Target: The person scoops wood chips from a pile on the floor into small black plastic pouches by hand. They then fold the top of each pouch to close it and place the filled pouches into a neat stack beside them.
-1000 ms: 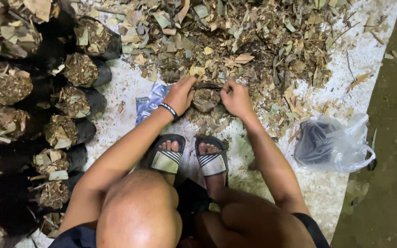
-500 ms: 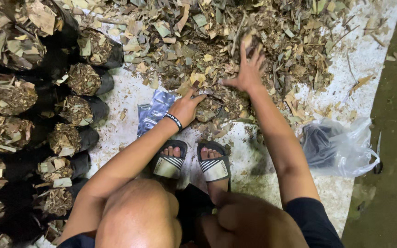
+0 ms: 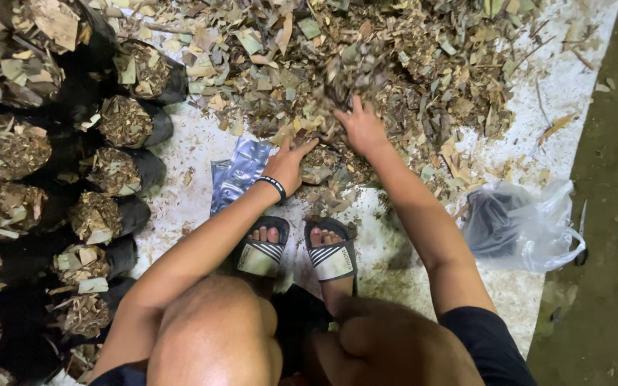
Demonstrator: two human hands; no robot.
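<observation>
Your left hand [image 3: 289,163] lies flat, fingers spread, on the small bag [image 3: 321,170] of leaf mulch ahead of your sandals [image 3: 298,256]. Your right hand [image 3: 361,129], fingers splayed, presses into the leaf pile [image 3: 366,57] just beyond it.

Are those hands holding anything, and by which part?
Nothing is clearly gripped. The left hand rests on a small bag of leaf bits; the right hand is spread on the leaf pile.

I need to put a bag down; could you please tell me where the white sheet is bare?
Bare white sheet lies between the black filled bags and the shiny blue packet. The dry leaf heap crowds the top.
</observation>
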